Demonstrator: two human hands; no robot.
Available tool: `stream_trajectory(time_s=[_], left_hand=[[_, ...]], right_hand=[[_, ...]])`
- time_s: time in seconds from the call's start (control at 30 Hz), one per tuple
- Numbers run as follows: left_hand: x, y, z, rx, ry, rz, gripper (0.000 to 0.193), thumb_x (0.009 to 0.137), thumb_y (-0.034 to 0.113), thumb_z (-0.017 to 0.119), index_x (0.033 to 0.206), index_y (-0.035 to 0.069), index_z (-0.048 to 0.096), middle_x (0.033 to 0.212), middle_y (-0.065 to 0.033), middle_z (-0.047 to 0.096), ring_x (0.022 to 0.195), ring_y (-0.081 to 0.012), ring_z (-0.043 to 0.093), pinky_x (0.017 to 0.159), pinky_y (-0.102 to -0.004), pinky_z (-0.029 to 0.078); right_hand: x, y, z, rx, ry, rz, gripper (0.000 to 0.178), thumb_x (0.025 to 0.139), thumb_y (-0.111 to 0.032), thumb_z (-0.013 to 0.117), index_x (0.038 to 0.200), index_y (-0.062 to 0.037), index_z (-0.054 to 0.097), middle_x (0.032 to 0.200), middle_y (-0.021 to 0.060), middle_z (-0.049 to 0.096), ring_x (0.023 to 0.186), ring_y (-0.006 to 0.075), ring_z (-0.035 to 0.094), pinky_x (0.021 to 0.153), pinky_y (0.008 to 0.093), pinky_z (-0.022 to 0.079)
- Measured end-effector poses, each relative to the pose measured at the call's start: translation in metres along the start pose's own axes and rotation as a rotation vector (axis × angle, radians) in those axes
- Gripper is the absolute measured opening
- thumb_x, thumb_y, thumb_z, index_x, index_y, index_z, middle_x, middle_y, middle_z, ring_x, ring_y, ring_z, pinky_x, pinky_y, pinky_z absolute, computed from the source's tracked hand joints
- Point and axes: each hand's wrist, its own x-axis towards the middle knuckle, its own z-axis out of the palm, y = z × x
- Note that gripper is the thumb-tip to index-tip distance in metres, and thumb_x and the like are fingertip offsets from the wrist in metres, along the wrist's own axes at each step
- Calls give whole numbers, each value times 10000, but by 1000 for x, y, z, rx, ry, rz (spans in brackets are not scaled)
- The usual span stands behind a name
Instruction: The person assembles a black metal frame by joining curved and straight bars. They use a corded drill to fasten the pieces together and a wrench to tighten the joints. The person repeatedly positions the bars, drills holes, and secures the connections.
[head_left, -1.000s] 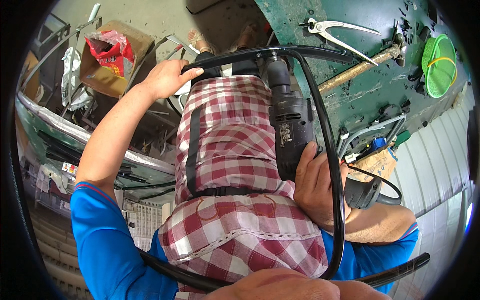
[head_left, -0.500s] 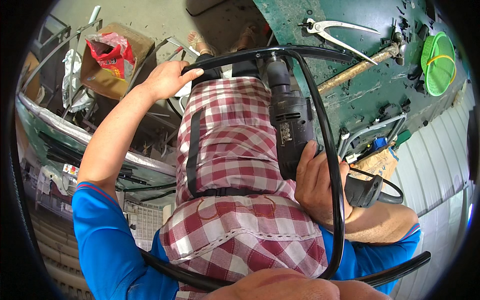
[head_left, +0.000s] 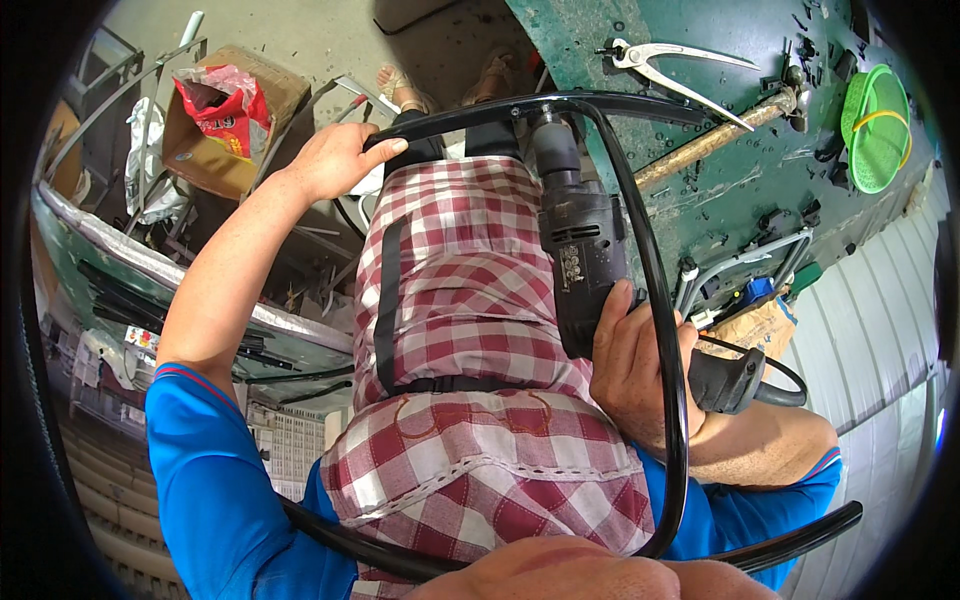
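A bent black metal tube frame [head_left: 655,270] loops in front of my body. My left hand [head_left: 345,160] is wrapped round the left end of its far bar. With my right hand [head_left: 640,365] I grip a black power drill [head_left: 580,235] by its handle, and the fingers are closed round it. The drill's chuck end points away from me and meets the far bar where the loop joins it. Whether a bit is in the tube cannot be seen. One side of the frame passes over my right hand.
To the right, a green workbench [head_left: 725,205] carries pincers [head_left: 660,62], a wooden-handled hammer [head_left: 720,135], a green plastic basket [head_left: 872,140] and scattered small black pieces. On the left, a cardboard box [head_left: 225,175] holds a red bag [head_left: 225,108]. Behind it runs a green-topped table edge [head_left: 150,260].
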Motion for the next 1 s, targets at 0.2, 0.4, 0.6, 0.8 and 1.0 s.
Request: stream_trajectory(time_s=[0.2,0.4,0.6,0.8,1.0], left_hand=[[2,-3,2,-1,-6,-1,691,910,662,445,972,14,676,904,-207,669,943,-362,638,844,-453,493],[2,-11,12,-60,124,77,619,930,580,490,874,-20,631,701,-217,595,740,-388,612,703,-457,466],[-1,-4,4,-16,14,-1,696,912,665,435,962,15,680,884,-200,671,924,-361,641,834,-455,494],[-5,-5,10,-35,31,-17,687,915,656,439,964,14,680,886,-200,670,919,-357,642,827,-452,495],[2,-6,8,-47,15,13,677,916,652,443,953,19,678,884,-196,670,913,-354,641,820,-450,494]], right_hand=[[1,2,-2,-8,-3,-19,241,836,-16,560,1032,73,670,706,165,604,667,291,612,595,432,538],[2,1,-2,-27,-2,-13,253,831,-27,570,1044,59,675,719,170,616,676,287,615,626,434,536],[2,-2,-1,-40,-29,19,278,827,-48,586,1074,45,673,761,167,633,711,270,619,687,430,529],[0,-5,3,-59,-17,13,277,833,-57,587,1078,36,675,765,169,633,727,275,619,701,435,529],[3,-7,-6,-26,-67,56,268,838,-71,601,1076,28,673,774,160,635,738,275,620,718,440,528]])
